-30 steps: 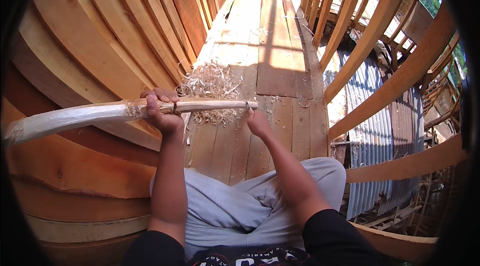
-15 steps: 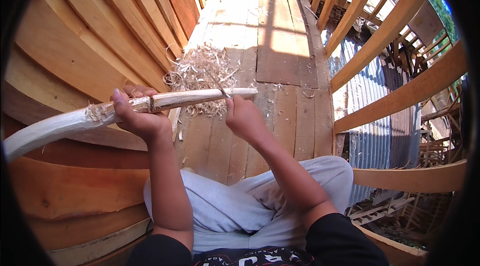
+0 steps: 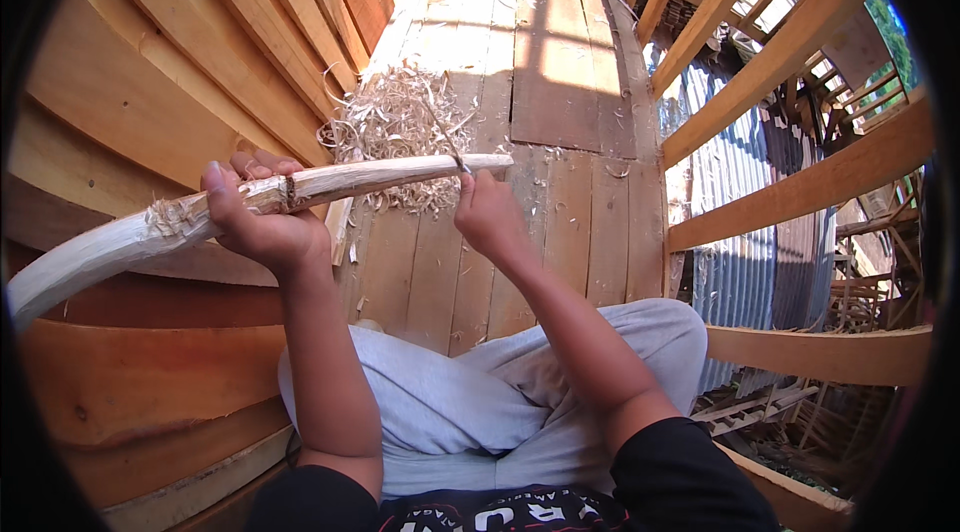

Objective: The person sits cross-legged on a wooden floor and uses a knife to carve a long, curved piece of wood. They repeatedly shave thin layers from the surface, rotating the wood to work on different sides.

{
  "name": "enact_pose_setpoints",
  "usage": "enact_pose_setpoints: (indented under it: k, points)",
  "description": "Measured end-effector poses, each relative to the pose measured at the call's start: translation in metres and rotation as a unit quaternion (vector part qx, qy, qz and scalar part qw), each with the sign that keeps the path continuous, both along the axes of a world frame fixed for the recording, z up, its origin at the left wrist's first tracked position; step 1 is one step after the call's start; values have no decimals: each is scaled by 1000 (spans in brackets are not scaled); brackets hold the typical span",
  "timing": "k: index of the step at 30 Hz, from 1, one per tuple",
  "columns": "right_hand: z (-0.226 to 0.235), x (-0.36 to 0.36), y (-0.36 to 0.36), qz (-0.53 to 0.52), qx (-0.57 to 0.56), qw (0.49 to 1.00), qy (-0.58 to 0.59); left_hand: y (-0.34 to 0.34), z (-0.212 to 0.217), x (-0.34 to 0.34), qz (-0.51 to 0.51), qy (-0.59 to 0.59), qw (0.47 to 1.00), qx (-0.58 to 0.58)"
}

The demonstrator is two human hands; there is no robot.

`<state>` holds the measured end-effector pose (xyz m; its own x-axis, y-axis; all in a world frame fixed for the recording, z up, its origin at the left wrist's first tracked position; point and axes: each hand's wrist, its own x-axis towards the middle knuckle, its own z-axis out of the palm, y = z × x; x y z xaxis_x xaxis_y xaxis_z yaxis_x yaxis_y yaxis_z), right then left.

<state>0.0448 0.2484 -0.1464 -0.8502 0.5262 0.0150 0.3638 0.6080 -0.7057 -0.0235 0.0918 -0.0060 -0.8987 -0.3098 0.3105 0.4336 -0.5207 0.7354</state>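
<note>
A long, curved, peeled branch (image 3: pixel 385 173) slants across in front of me, pale where the bark is off, with a rough knotty band beside my grip. My left hand (image 3: pixel 268 222) is closed around it from below, the thumb up along its near side. Close to the thin right end, my right hand (image 3: pixel 492 219) is closed on the handle of a knife (image 3: pixel 445 138). The handle is hidden in the fist. The narrow dark blade crosses the branch and points up and left, over the shavings.
A heap of curled wood shavings (image 3: pixel 400 117) lies on the plank floor (image 3: pixel 430 272) beyond the branch. Wooden boards (image 3: pixel 150 122) wall the left side. Slatted railings (image 3: pixel 790 182) stand at right, with corrugated metal sheets (image 3: pixel 745 272) below them. My crossed legs (image 3: pixel 450 392) are beneath my arms.
The branch and both hands appear slightly higher in the picture, the left hand also a little further left. The knife sits slightly closer to the branch's thin end.
</note>
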Motion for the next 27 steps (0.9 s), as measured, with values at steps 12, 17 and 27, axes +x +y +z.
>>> enact_pose_setpoints:
  k: [12, 17, 27]
  points:
    - [-3, 3, 6, -1, 16, 1000, -7, 0, 3, -1, 10, -15, 1000, -13]
    - [31, 7, -18, 32, -7, 999, -4, -11, -6, -5, -34, 33, 999, 18]
    - [-21, -1, 33, 20, -35, 995, -95, -8, -6, -5, -31, 41, 998, 22]
